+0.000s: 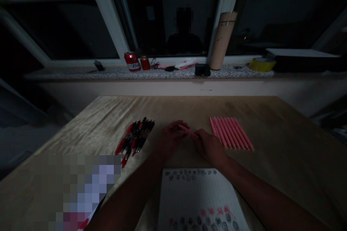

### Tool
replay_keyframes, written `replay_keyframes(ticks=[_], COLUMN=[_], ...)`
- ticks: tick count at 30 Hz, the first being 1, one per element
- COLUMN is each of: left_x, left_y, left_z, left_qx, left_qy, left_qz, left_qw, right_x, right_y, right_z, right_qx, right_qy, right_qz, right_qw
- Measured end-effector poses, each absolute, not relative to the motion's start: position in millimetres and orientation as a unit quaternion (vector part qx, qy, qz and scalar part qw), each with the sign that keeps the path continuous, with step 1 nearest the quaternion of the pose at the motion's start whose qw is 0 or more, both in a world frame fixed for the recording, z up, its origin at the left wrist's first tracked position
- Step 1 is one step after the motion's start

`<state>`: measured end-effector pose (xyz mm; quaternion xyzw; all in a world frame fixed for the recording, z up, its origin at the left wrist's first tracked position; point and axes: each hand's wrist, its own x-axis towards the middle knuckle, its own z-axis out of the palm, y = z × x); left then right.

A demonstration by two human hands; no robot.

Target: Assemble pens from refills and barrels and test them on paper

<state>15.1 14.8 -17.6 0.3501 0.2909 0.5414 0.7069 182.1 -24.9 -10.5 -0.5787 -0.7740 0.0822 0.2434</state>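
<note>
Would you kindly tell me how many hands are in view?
2: the left hand, nearer the red and black pens, and the right hand, nearer the row of pink sticks and holding one pink stick. No other shows, though the light is dim.

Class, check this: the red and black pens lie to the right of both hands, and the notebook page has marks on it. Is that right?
Not quite: the red and black pens lie left of both the left hand and the right hand, as the head view shows. The notebook page does have marks.

Dark windows [173, 11] above speckled sill [114, 75]
</note>
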Motion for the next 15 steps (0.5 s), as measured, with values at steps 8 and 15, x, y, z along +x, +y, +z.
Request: replay_keyframes(ticks=[8, 15], left_x=[16.7, 16.4], left_y=[10.8, 12.1], left_z=[-13.3, -14.2], left_qx=[0.390, 0.369], left_qy=[0.351, 0.340], left_qz=[0.515, 0.526], left_qw=[0.678, 0.687], right_x=[181.9, 181.9], right_y=[-23.8, -24.9], right_z=[-11.2, -7.6], right_qx=[-0.559, -0.567], right_qy=[-0.794, -0.790], right_qz=[0.044, 0.054], right_qw=[0.234, 0.229])
